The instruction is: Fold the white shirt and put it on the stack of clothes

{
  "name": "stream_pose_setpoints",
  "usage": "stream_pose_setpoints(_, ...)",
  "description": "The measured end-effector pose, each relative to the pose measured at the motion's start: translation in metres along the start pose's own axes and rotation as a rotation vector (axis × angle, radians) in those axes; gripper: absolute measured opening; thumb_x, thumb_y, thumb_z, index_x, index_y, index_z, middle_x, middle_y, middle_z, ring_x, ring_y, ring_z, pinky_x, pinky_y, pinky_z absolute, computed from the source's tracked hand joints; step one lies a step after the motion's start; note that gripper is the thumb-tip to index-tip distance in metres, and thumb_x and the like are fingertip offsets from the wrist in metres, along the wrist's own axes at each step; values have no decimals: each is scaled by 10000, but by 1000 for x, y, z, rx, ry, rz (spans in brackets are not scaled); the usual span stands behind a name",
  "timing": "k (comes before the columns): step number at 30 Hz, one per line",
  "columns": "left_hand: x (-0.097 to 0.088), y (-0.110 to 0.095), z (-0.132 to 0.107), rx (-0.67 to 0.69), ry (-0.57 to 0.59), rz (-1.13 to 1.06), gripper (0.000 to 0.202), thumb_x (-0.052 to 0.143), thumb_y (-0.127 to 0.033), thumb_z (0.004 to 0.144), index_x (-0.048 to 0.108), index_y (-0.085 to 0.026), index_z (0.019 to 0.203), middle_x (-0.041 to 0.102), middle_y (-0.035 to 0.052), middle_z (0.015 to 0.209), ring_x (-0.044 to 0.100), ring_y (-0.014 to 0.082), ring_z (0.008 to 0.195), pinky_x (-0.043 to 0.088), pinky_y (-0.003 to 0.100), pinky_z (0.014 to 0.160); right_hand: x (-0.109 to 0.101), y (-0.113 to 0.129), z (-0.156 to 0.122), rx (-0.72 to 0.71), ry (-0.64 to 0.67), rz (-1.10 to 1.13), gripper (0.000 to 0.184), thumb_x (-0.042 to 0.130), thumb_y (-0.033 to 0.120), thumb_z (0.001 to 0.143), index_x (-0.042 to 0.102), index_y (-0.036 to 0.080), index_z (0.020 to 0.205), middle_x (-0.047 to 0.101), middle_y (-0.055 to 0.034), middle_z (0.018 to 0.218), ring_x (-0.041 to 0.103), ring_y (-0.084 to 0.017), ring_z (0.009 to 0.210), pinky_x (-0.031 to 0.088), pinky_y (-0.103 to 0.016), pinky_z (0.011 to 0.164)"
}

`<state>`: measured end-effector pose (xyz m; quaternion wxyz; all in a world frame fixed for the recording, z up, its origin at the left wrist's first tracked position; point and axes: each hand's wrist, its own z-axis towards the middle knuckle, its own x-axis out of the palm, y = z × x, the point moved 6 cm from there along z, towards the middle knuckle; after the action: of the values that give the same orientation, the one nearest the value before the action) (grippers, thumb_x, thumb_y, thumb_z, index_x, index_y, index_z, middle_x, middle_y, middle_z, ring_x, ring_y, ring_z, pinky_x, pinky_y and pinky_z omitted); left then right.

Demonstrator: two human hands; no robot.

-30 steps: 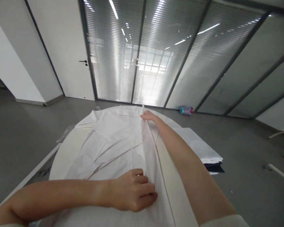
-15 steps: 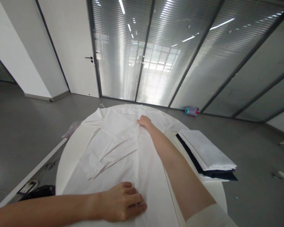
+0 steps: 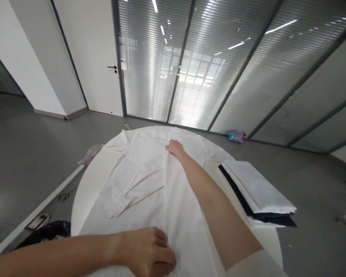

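Observation:
A white shirt (image 3: 145, 181) lies spread across a round white table (image 3: 88, 184). My left hand (image 3: 151, 256) rests near the bottom edge of the view, its fingers curled and pinching the shirt's cloth at the near end. My right arm stretches out over the shirt, and my right hand (image 3: 174, 147) presses down on the cloth near the collar at the far end, fingers gathered on the fabric.
A stack of folded clothes, white over dark (image 3: 258, 192), sits on the table's right side. A pink-and-blue bottle (image 3: 237, 136) lies on the grey floor by the glass wall. A black bag (image 3: 46, 231) and a crumpled plastic bag (image 3: 90, 153) lie left of the table.
My right hand has drawn back a little along the shirt's middle from the far edge. My left hand has slid nearer to me. The view has shifted, showing more of the folded stack.

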<state>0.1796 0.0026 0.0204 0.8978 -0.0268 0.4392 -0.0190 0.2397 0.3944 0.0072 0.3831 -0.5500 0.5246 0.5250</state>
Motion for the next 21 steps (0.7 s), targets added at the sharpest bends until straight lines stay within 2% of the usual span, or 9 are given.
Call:
stream_pose_setpoints(4,3,0,-2,16,63,-2,184,566,-88,819,574,-162,652,486,-7,662,366,102,480,352,291,472,2,-1,3,-6,-33,5,451,559,402,916,645,139,1272,672,-204,1279,643,-302,1200,516,-339,925)
stream_pose_setpoints(12,3,-2,-3,24,89,-37,254,561,-73,780,504,-170,553,490,-14,632,379,94,473,340,302,471,6,-5,4,-43,-105,-2,384,475,385,957,681,151,1182,695,-180,1208,661,-305,1127,518,-374,907)
stream_pose_setpoints(16,6,-2,-2,-7,149,-62,275,575,-73,803,490,-177,563,486,-14,624,416,93,486,361,295,498,5,-6,-5,-66,-240,-25,421,338,359,1022,609,165,1279,587,-182,1363,547,-300,1264,449,-395,1017)
stream_pose_setpoints(21,7,-1,-1,-40,158,-98,305,545,-89,876,502,-178,588,487,-18,585,427,98,489,387,288,515,6,-6,-6,-112,-331,-48,479,298,332,1033,447,205,1470,406,-134,1568,387,-290,1408,327,-430,1138)
